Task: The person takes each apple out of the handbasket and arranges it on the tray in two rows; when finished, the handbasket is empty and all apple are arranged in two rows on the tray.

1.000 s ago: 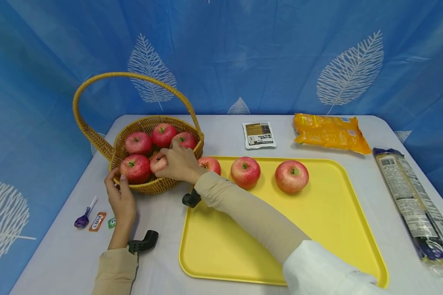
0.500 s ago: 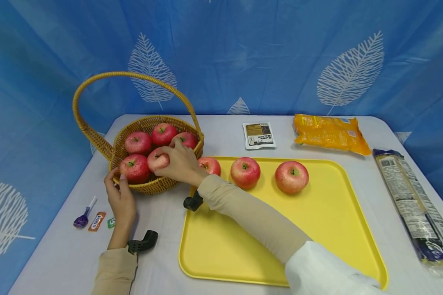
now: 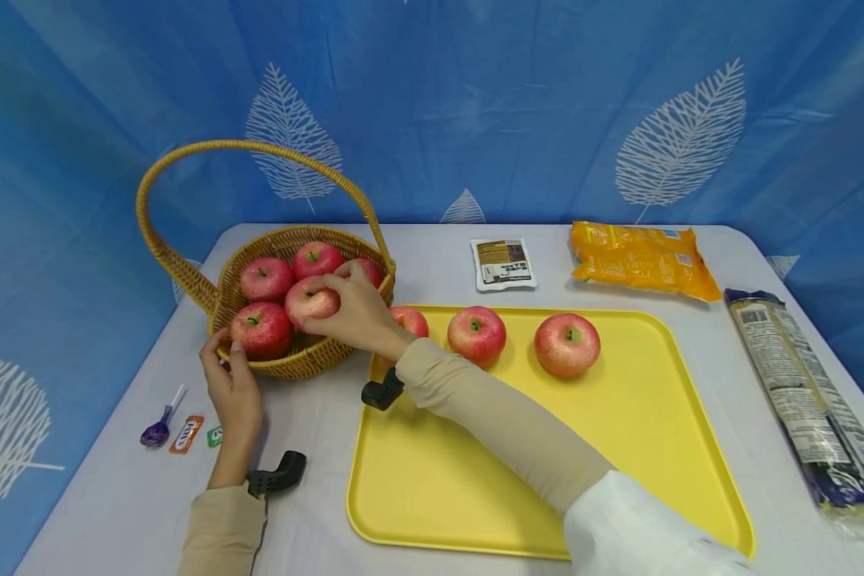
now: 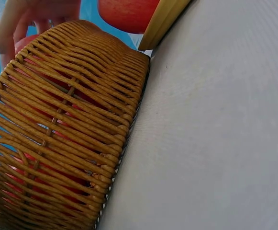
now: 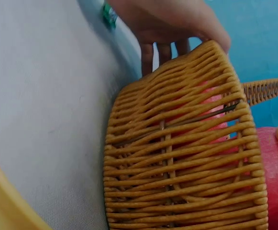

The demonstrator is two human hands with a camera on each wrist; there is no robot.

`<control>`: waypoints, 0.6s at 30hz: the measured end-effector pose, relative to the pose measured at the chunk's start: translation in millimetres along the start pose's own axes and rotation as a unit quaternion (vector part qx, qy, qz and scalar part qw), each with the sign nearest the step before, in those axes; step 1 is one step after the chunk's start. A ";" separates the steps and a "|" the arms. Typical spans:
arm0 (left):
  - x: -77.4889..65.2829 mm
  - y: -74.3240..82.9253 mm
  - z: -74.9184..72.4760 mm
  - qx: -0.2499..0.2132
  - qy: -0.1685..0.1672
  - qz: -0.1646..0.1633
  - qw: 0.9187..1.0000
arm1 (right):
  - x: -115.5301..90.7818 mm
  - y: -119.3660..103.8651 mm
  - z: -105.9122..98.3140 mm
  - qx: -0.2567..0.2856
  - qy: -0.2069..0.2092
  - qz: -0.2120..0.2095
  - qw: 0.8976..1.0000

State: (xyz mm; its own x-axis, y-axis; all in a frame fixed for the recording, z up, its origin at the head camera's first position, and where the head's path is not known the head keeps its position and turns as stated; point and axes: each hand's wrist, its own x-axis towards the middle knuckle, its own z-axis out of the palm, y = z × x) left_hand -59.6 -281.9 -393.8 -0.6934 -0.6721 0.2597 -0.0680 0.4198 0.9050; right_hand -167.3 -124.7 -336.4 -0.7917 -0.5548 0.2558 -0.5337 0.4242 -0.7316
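In the head view a wicker basket [image 3: 306, 366] with a tall arched handle stands at the left, with several red apples in it. My right hand [image 3: 363, 314] pinches one apple [image 3: 310, 303] between thumb and fingers at the basket's front right, just over the rim. Beside it sits another apple [image 3: 262, 330]. My left hand [image 3: 236, 400] grips the basket's front left rim. In the right wrist view the left hand [image 5: 177, 21] has its fingers along the outer wall. The left wrist view shows the woven side [image 4: 67, 124], with the right hand [image 4: 38, 12] beyond.
A yellow tray [image 3: 547, 464] bears three apples along its back edge, the left one [image 3: 409, 320] partly hidden by my right arm. Behind lie a small packet [image 3: 504, 264] and an orange bag [image 3: 644, 260]. Long packs [image 3: 806, 400] lie right; a lollipop [image 3: 155, 434] and small sweets lie left.
My right hand has risen a little with the apple in its fingers, and more of that apple shows. The left hand stays on the rim.
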 end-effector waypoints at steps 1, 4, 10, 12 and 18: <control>0.1 -0.1 0.0 0.000 0.000 0.000 1.000 | -0.3 -0.5 -0.6 0.006 0.000 0.004 1.000; 0.1 -0.4 0.0 -0.001 -0.001 0.002 1.000 | -1.7 -2.4 -2.9 0.029 -0.001 0.024 0.999; -0.5 0.6 0.2 -0.003 -0.001 0.006 1.000 | -7.1 -4.9 -8.4 0.069 0.006 0.050 0.996; -0.5 0.9 0.0 -0.002 -0.001 0.006 1.000 | -8.1 -4.5 -9.7 0.081 0.008 0.049 0.995; 0.0 0.7 -0.1 -0.002 -0.002 0.007 1.000 | -9.9 -1.7 -13.4 0.126 0.007 0.042 0.991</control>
State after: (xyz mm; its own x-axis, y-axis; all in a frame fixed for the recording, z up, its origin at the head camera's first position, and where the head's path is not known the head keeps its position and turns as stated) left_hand -59.5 -281.6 -393.1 -0.6968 -0.6642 0.2709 -0.0557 0.4265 0.9028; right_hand -162.6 -110.3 -329.2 -0.8350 -0.5149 0.1940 -0.3757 0.2759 -0.8847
